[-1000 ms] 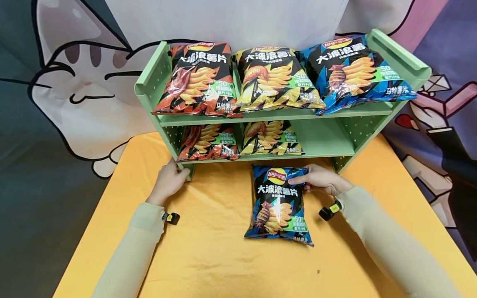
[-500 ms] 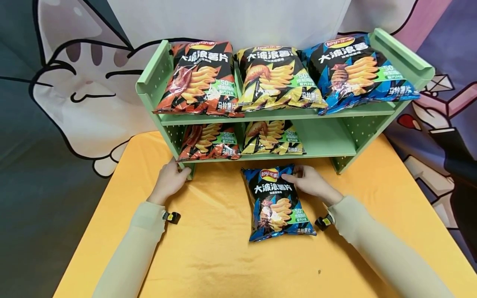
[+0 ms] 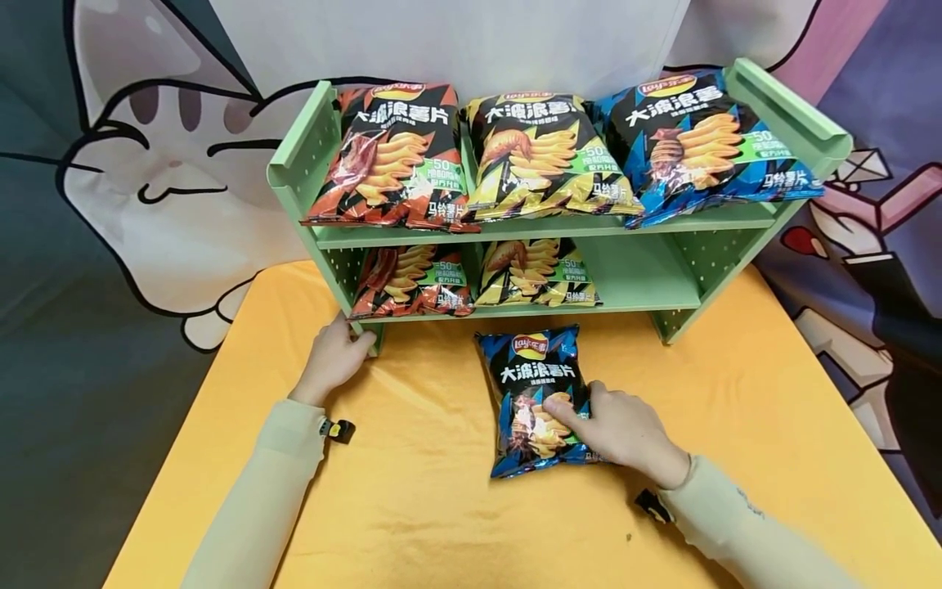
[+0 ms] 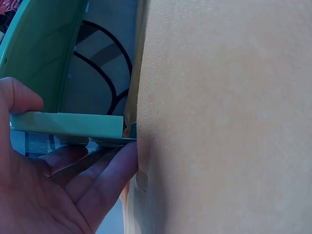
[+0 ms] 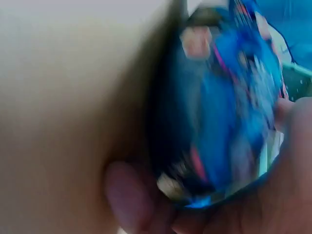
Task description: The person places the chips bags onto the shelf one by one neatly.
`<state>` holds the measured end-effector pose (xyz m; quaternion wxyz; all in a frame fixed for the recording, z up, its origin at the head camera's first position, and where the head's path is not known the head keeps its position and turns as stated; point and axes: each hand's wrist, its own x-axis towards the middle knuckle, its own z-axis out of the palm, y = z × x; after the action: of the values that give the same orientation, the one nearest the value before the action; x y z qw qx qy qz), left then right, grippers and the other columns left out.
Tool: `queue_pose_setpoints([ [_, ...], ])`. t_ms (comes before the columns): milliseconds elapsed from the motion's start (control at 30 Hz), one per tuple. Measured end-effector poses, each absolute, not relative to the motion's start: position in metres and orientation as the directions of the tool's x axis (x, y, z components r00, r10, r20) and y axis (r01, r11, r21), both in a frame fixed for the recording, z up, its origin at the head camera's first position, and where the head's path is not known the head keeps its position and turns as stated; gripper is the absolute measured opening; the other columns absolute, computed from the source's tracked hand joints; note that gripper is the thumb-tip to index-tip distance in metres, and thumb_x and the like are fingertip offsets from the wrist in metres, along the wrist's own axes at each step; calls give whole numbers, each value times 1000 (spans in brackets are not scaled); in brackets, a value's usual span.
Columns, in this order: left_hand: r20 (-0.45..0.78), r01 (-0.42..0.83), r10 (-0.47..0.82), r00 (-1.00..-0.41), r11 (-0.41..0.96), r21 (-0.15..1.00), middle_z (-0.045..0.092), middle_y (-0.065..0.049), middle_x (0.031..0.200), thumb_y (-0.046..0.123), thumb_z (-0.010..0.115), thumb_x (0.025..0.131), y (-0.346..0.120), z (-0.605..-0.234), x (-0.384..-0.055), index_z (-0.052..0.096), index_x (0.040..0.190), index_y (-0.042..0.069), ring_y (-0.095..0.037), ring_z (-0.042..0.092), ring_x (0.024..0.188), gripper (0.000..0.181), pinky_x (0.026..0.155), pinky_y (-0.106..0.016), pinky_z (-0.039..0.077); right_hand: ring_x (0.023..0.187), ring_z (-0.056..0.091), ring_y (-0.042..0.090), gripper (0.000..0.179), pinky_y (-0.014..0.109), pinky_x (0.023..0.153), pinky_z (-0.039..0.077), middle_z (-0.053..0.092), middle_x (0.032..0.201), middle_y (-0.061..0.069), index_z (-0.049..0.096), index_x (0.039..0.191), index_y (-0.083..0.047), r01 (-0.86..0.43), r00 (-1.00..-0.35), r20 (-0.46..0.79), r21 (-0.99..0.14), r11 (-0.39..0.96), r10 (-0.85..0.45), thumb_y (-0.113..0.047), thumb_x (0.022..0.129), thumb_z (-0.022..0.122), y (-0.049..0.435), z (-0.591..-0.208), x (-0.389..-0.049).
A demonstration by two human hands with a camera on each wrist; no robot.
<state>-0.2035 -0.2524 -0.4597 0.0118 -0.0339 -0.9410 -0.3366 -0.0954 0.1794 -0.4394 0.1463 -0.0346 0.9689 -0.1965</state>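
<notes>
A blue and black bag of potato chips [image 3: 531,376] lies face up on the yellow cloth, in front of the green two-tier shelf [image 3: 651,270]. My right hand [image 3: 625,427] holds its lower right side, thumb [image 3: 565,411] across the printed front and the other fingers at the edge. In the blurred right wrist view, the bag [image 5: 214,117] sits between thumb and fingers. At the shelf's front left leg, my left hand [image 3: 331,360] pinches the upright; the left wrist view has the thumb on one face of the green leg [image 4: 68,124] and the fingers along the other.
Red [image 3: 397,155], yellow [image 3: 548,155] and blue [image 3: 706,143] chip bags fill the top tier. Below stand a red bag [image 3: 415,280] and a yellow bag [image 3: 540,274], with bare shelf to their right. A cartoon-printed backdrop [image 3: 177,196] rises behind the table.
The blue bag has shifted slightly left and turned a little. My right hand has slid from its top right corner down to its lower right side. The left hand stays on the leg.
</notes>
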Motion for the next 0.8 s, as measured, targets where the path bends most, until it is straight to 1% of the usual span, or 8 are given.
queue_pose_setpoints([
  [67,47,72,55,-997,773,630,74,-7,83,32,54,99,-253,-460,-203,48,147,10,-24,63,67,53,64,-36,45,53,56,19,109,34,47,39,59,66,5,56,136,10,-9,-964,-239,-405,914,-116,-88,87,47,175,-445,-92],
  [133,44,69,54,-998,771,632,74,-7,82,32,54,100,-253,-460,-203,48,147,10,-24,64,67,53,64,-36,46,51,54,18,105,34,46,37,57,64,3,59,134,5,-8,-972,-206,-436,900,-109,-87,84,52,173,-449,-90],
  [233,40,66,53,-998,773,631,71,-5,78,33,53,100,-253,-461,-203,47,148,9,-22,61,65,54,62,-35,45,52,53,16,85,33,49,37,54,64,1,65,123,-5,-23,-979,-162,-505,863,-121,-82,86,59,173,-454,-90],
  [333,33,65,57,-998,767,639,60,-3,67,33,53,99,-252,-460,-203,43,151,6,-20,51,53,59,53,-35,40,54,51,15,70,32,53,38,52,64,0,67,121,-11,-55,-980,-126,-571,819,-154,-73,90,63,175,-456,-89],
  [433,35,69,62,-997,762,644,50,0,61,31,53,98,-252,-459,-202,40,154,5,-18,43,47,63,48,-34,36,53,47,14,59,30,54,37,46,63,-2,68,119,-13,-72,-980,-102,-623,779,-172,-66,92,66,178,-454,-86],
  [533,40,73,62,-997,762,643,48,1,60,31,53,98,-251,-459,-202,38,155,4,-17,41,46,65,47,-34,35,52,40,11,47,28,55,34,38,61,-5,67,95,-12,-77,-983,-78,-649,757,-167,-60,94,68,181,-451,-82],
  [633,39,70,58,-998,762,644,48,1,59,31,53,97,-251,-459,-203,38,155,3,-17,41,46,66,47,-34,34,50,31,9,49,26,55,30,31,59,-6,53,72,-15,-86,-986,-49,-656,750,-156,-54,95,70,186,-448,-76],
  [800,38,65,53,-998,762,644,49,0,59,32,54,97,-252,-459,-203,39,154,2,-18,40,45,66,46,-34,34,49,20,2,53,22,57,29,25,58,-11,40,62,-19,-189,-981,89,-640,745,-172,-42,94,76,198,-440,-65],
])
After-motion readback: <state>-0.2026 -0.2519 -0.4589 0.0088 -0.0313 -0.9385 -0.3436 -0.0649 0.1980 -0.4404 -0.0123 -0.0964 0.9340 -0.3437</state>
